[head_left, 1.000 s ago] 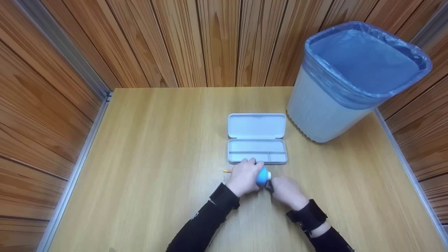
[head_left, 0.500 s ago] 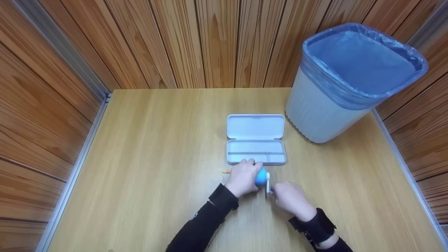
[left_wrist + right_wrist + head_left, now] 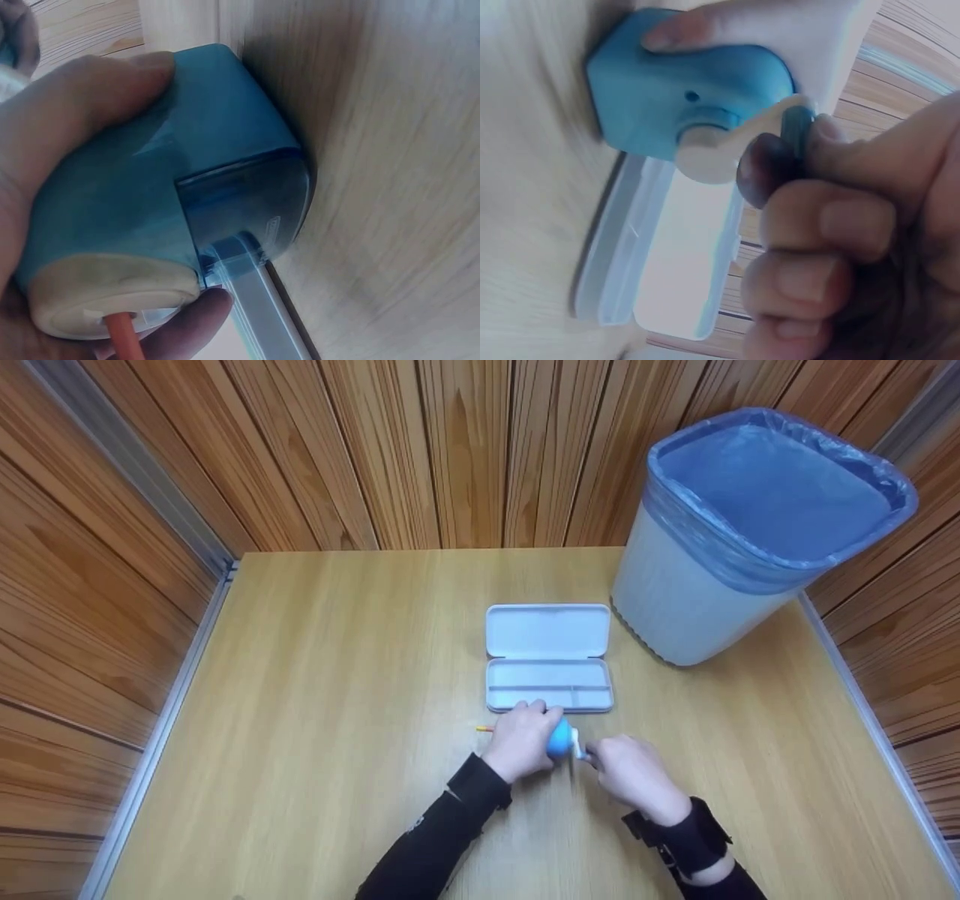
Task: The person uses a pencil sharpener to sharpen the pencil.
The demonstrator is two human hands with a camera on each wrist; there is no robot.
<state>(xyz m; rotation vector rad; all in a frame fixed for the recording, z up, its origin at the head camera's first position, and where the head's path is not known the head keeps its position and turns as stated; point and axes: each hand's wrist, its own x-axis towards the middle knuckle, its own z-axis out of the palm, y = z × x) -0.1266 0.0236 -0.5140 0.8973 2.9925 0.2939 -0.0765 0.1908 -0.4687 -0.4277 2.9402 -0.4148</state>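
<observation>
A blue crank pencil sharpener (image 3: 112, 187) rests on the table under my left hand (image 3: 519, 741), whose fingers and thumb wrap around its body. From its pale round front sticks an orange pencil (image 3: 124, 337); the pencil's tip end is hidden inside. On the opposite side, my right hand (image 3: 631, 771) pinches the knob (image 3: 798, 129) of the white crank arm (image 3: 742, 135) between thumb and index finger. Just beyond the left hand, an open pale pencil case (image 3: 549, 673) lies with its lid folded back, showing divided compartments.
A white bin (image 3: 679, 592) lined with a blue bag (image 3: 780, 502) stands at the back right of the wooden table (image 3: 360, 645). Wood-panelled walls (image 3: 465, 450) enclose the back and both sides.
My right hand has moved round with the crank, which pointed down toward the near edge half a second ago and now slants to the right. The left hand and sharpener stay in place.
</observation>
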